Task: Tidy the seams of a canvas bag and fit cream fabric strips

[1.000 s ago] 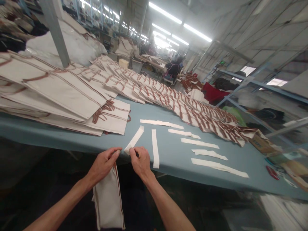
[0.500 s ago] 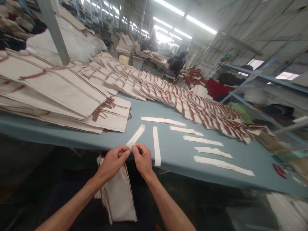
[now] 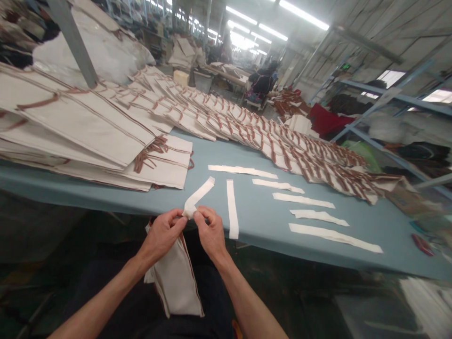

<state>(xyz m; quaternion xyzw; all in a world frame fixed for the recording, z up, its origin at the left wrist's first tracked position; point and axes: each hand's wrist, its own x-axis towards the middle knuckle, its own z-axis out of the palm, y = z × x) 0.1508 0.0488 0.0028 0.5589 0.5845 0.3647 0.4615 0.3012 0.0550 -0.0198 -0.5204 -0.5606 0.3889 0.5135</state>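
Note:
At the table's front edge, my left hand and my right hand pinch the near end of a white fabric strip between thumbs and fingers. The strip's far part lies on the blue-green table cover, angled away to the right. Below my left hand a cream fabric piece with dark brown edging hangs over my lap; whether that hand also grips it I cannot tell. Just right of my hands lies another white strip, pointing away from me.
Several more white strips lie spread to the right on the covered table. Stacked cream panels with brown ties stand at left, and a long overlapping row runs along the back. A red-handled tool rests far right. A person sits in the background.
The near end of the strip now shows a bend at my fingertips. My hands stay close together in about the same place, and the view has shifted slightly.

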